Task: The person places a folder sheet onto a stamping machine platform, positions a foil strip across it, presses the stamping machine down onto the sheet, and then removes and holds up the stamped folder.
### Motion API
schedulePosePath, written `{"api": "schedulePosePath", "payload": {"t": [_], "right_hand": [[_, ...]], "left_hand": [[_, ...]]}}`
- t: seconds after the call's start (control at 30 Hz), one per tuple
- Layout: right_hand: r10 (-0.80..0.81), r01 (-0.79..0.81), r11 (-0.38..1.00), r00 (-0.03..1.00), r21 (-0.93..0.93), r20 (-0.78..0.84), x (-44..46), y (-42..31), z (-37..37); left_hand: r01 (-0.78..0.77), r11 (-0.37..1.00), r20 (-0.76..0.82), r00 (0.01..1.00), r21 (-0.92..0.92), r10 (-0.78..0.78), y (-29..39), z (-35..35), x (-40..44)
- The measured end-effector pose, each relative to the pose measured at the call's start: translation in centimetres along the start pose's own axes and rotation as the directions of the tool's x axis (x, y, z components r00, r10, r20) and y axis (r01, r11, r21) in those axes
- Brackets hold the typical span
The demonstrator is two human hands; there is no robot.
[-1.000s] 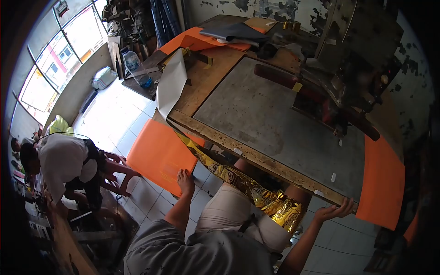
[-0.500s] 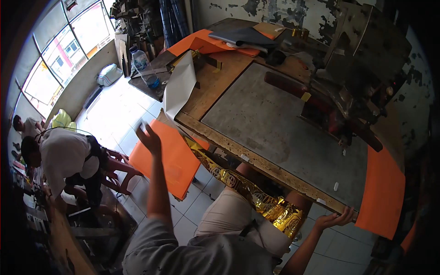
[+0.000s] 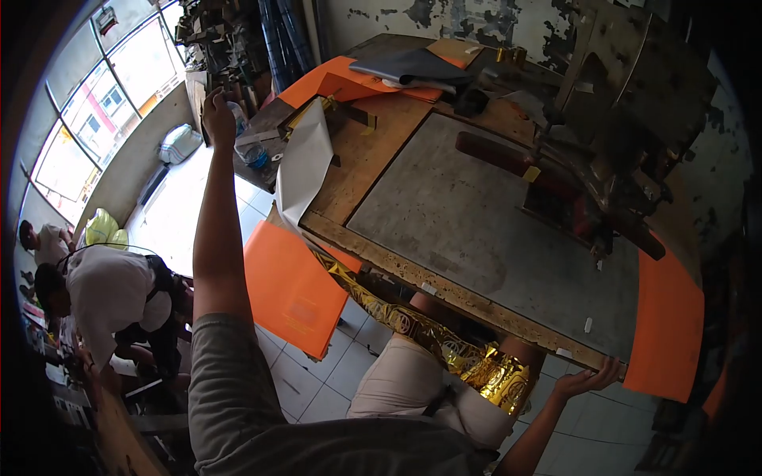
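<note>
My left hand is raised at the end of a stretched arm, in front of the side table with the clear plastic water bottle. Its fingers look curled together; whether something is in them I cannot make out. At the near right corner of the big work table, my right hand has its fingers wrapped on the wooden front edge. A grey metal plate lies flat in that table. Orange sheets stand below the table's left corner, and an orange strip hangs at its right end.
Gold foil with printed emblems hangs along the front over my lap. A dark press machine stands at the back right. A white sheet droops over the left corner. Another person bends over work at the left.
My left hand has moved up and away, from above the orange sheets to near the bottle. My right hand stays at the table corner. The view has shifted slightly.
</note>
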State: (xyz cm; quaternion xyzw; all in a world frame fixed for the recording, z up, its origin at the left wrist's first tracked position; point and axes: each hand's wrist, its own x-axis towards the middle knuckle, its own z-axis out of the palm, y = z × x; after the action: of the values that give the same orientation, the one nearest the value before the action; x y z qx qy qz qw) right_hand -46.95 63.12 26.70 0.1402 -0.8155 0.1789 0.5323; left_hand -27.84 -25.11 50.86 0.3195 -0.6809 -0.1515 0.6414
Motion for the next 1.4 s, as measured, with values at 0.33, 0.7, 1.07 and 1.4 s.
{"api": "schedulePosePath", "payload": {"t": [0.33, 0.7, 1.07, 1.4], "right_hand": [[-0.009, 0.009, 1.000, 0.999, 0.006, -0.047, -0.4, 0.3, 1.1], [0.001, -0.001, 1.000, 1.000, -0.021, -0.018, -0.5, 0.6, 0.9], [0.001, -0.001, 1.000, 1.000, -0.002, -0.007, -0.5, 0.5, 0.6], [0.002, -0.002, 1.000, 1.000, 0.011, -0.017, -0.5, 0.5, 0.7]], "left_hand": [[0.062, 0.993, -0.104, 0.993, 0.101, -0.051, -0.3, 1.3, -1.0], [0.020, 0.996, -0.317, 0.948, 0.089, 0.009, -0.2, 3.8, -1.5], [-0.001, 0.997, -0.162, 0.987, 0.075, 0.013, -2.8, 3.6, -0.5], [0.006, 1.000, -0.293, 0.956, 0.020, 0.000, -0.3, 3.9, -1.7]]}}
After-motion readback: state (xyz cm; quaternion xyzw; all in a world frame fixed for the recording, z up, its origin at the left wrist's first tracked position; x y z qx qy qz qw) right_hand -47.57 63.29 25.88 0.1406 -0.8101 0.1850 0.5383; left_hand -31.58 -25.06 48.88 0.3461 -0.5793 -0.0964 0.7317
